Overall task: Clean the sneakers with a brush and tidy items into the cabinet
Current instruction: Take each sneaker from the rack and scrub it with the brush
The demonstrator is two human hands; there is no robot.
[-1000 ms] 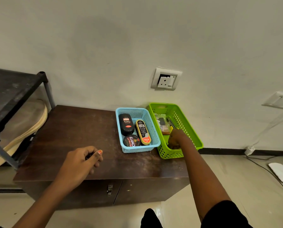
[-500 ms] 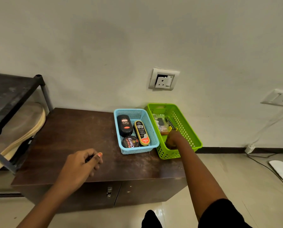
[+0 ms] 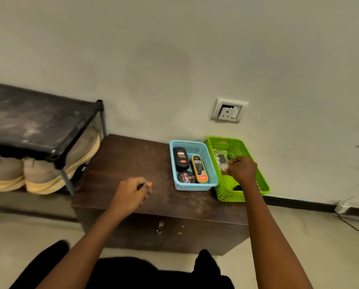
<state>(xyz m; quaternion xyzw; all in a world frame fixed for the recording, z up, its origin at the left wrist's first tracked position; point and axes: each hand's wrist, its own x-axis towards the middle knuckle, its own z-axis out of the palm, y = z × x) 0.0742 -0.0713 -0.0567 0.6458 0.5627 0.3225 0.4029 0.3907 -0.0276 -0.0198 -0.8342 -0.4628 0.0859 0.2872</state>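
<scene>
Head camera looks forward and down onto the cabinet [image 3: 132,159] top.

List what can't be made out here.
Head view:
- Green basket contents: right hand covers them; its grip unclear.
- Left hand: back faces camera, fingers curled; holding anything unclear.
- Sneakers: black shelf hides their tops; left one cut by edge.
- Cabinet inside: doors shut.

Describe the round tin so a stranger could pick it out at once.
On the dark wooden cabinet stand two baskets; take the blue basket, left of the green basket. The round tin lies at its near end, the only round thing beside two oblong containers.
</scene>
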